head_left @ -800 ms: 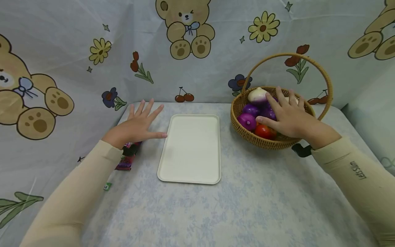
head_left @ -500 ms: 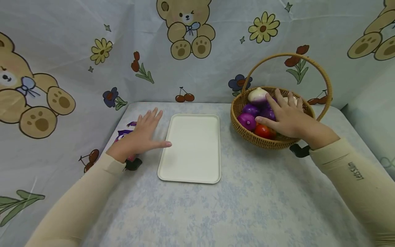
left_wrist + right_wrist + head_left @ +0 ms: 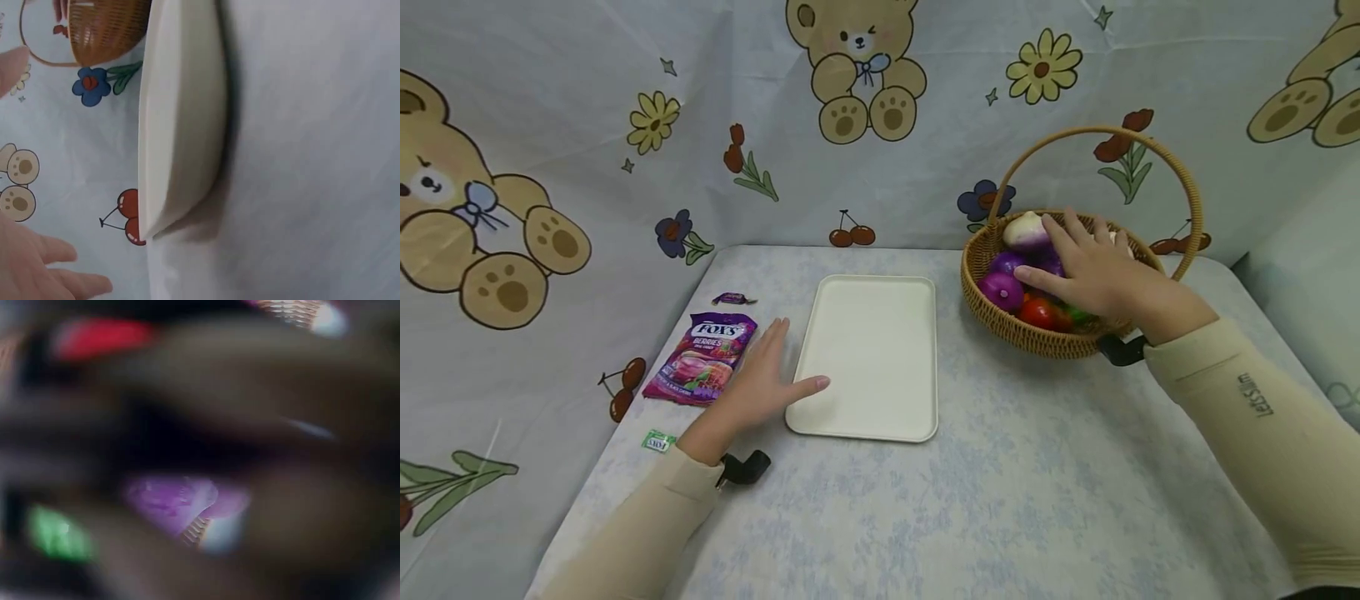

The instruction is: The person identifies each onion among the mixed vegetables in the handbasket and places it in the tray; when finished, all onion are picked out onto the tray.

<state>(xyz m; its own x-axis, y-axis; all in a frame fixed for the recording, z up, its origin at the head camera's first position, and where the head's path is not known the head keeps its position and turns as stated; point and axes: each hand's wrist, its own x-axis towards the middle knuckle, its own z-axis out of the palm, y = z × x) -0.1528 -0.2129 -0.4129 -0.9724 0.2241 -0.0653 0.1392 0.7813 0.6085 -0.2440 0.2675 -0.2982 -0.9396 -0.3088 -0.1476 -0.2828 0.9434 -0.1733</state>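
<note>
While left hand (image 3: 760,387) touches tray (image 3: 880,417) edge, right hand (image 3: 1101,275) fills basket (image 3: 1000,321)

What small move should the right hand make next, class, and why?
Probably curl the fingers round one purple onion and lift it. The right hand lies flat over the basket, gripping nothing, and the tray is bare.
</note>
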